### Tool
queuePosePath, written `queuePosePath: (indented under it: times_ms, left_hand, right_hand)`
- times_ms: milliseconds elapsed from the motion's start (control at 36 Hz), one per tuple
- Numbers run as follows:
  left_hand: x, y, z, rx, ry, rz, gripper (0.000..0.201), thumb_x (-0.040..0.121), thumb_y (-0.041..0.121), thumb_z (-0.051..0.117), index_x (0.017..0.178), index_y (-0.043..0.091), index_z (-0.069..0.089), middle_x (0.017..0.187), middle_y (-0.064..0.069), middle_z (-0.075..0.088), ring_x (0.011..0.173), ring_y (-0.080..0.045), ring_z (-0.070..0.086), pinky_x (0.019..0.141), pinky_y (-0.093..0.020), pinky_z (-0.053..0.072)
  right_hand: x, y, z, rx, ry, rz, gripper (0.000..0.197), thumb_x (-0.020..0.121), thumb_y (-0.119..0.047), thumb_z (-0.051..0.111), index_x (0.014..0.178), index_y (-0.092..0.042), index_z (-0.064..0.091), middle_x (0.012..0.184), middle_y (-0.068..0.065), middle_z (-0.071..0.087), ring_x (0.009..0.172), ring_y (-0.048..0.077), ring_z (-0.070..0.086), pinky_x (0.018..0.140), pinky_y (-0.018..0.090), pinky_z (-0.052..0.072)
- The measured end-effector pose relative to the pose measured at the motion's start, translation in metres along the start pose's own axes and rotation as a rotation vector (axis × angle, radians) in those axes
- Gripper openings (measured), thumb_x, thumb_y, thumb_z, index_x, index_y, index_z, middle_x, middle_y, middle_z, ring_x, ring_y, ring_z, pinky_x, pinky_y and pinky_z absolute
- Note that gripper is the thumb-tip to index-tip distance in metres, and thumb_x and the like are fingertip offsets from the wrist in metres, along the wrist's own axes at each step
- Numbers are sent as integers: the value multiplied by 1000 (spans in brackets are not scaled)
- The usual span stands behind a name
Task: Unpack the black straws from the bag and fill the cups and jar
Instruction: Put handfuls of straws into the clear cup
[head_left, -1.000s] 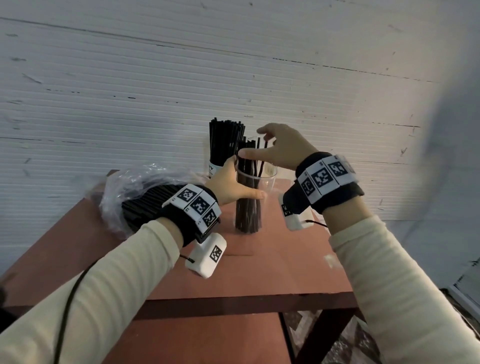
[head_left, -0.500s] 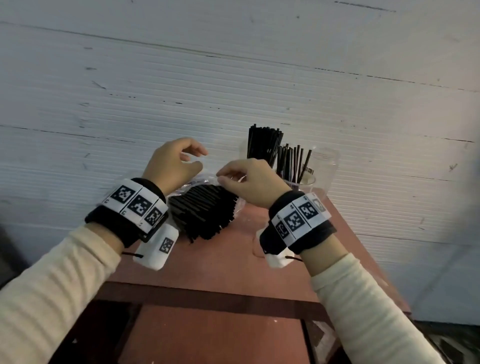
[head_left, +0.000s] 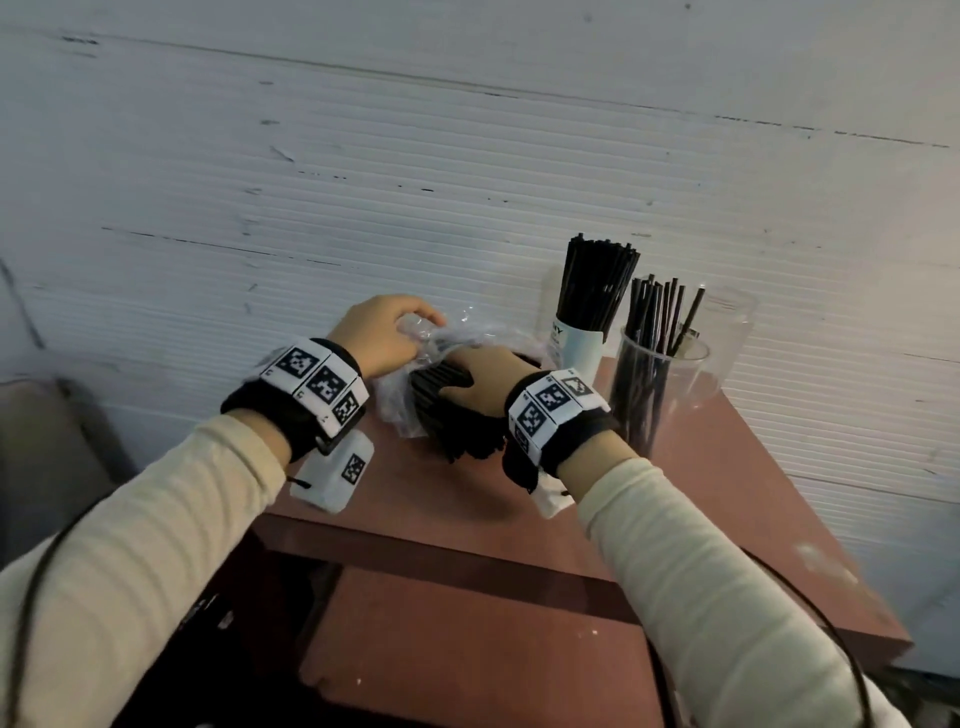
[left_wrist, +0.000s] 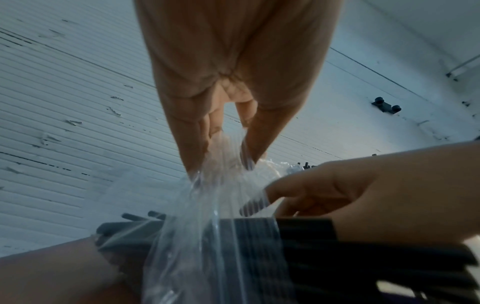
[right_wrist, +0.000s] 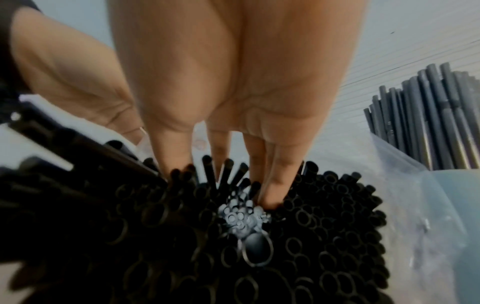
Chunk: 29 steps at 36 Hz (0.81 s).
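Note:
A clear plastic bag (head_left: 397, 410) full of black straws (head_left: 457, 436) lies on the red-brown table (head_left: 467, 499). My left hand (head_left: 410, 338) pinches the bag's crumpled plastic (left_wrist: 207, 216) between thumb and fingers (left_wrist: 197, 156) and lifts it. My right hand (head_left: 483, 374) digs into the open ends of the straws (right_wrist: 311, 226), thumb and fingers (right_wrist: 275, 185) curled round a bunch. A white cup (head_left: 576, 348) packed with straws, a clear cup (head_left: 660, 405) partly filled with straws, and a clear jar (head_left: 732, 322) stand at the back right.
A white ribbed wall (head_left: 363, 182) runs close behind the table. The table's front edge (head_left: 441, 556) is near my forearms, with a lower shelf (head_left: 467, 649) beneath. A grey object (head_left: 47, 457) sits at the far left.
My left hand has come down and pinched the bag's plastic. My right hand has moved from above the bag into the straw bundle and closed on a bunch.

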<state>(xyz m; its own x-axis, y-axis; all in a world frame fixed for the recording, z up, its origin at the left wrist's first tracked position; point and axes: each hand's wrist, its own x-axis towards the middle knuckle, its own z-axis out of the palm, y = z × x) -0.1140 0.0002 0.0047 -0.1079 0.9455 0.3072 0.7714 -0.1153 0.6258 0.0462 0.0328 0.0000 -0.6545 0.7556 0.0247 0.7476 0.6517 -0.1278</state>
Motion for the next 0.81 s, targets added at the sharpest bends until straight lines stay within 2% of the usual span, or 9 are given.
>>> queuePosePath:
  times_ms: [167, 250, 361, 389, 444, 472, 528, 667, 805]
  left_hand:
    - [0, 2, -1, -8, 53, 15, 44, 80, 0, 61, 103, 38, 69, 113, 1, 69, 93, -30, 66, 80, -39, 55]
    - [-1, 4, -1, -19, 51, 18, 46, 81, -1, 60, 104, 38, 68, 111, 1, 69, 91, -32, 66, 77, -39, 54]
    - [0, 2, 0, -20, 51, 26, 42, 82, 0, 63, 106, 34, 69, 120, -7, 66, 66, -15, 56, 59, -20, 44]
    - [0, 2, 0, -22, 53, 22, 41, 82, 1, 64, 106, 34, 69, 120, -9, 66, 69, -12, 57, 60, -18, 41]
    - [1, -1, 0, -34, 44, 8, 40, 82, 2, 66, 107, 34, 68, 124, -7, 64, 100, -14, 62, 73, -18, 40]
    - [1, -2, 0, -41, 37, 2, 41, 83, 3, 67, 109, 34, 68, 128, -4, 62, 116, -15, 58, 79, -19, 38]
    - [3, -3, 1, -47, 27, -3, 42, 83, 4, 68, 111, 35, 67, 133, -2, 60, 128, -15, 51, 82, -19, 37]
    - [5, -3, 3, -45, 28, 3, 40, 83, 8, 72, 113, 34, 67, 130, -7, 61, 124, -19, 54, 73, -13, 36]
    - [4, -1, 4, -22, 37, 12, 39, 83, 10, 72, 112, 35, 67, 123, -6, 64, 91, -11, 58, 69, -14, 37]
  right_hand:
    - [7, -4, -1, -92, -64, -41, 46, 98, -19, 46, 143, -20, 42, 148, 4, 42, 135, 24, 40, 110, 34, 28]
    - [12, -5, 0, -164, -134, -42, 47, 100, -19, 42, 147, -16, 36, 152, 5, 36, 140, 21, 33, 113, 30, 20]
    - [10, -6, -4, -141, -78, -51, 43, 98, -15, 46, 141, -14, 45, 147, 5, 43, 135, 24, 40, 111, 32, 28]
    - [9, -5, -4, -132, -63, -35, 42, 97, -14, 46, 139, -14, 48, 145, 5, 45, 133, 24, 42, 110, 32, 30]
    - [8, 1, -2, -71, -29, -23, 38, 93, -12, 51, 131, -16, 54, 139, 3, 51, 125, 23, 48, 102, 30, 36]
    - [7, 3, 0, -28, -18, -19, 36, 91, -11, 54, 126, -18, 57, 133, 1, 55, 119, 21, 52, 95, 28, 39]
    - [5, 8, 3, 69, 8, -7, 29, 87, -9, 57, 115, -17, 61, 117, 1, 61, 101, 18, 55, 81, 24, 40]
    - [-1, 12, 3, 186, 39, 10, 25, 83, -7, 59, 106, -16, 65, 94, -4, 59, 84, 14, 55, 74, 23, 43]
    - [-6, 20, -2, 206, 92, 12, 25, 81, -11, 64, 102, -24, 68, 90, -9, 57, 80, 10, 52, 65, 17, 41]
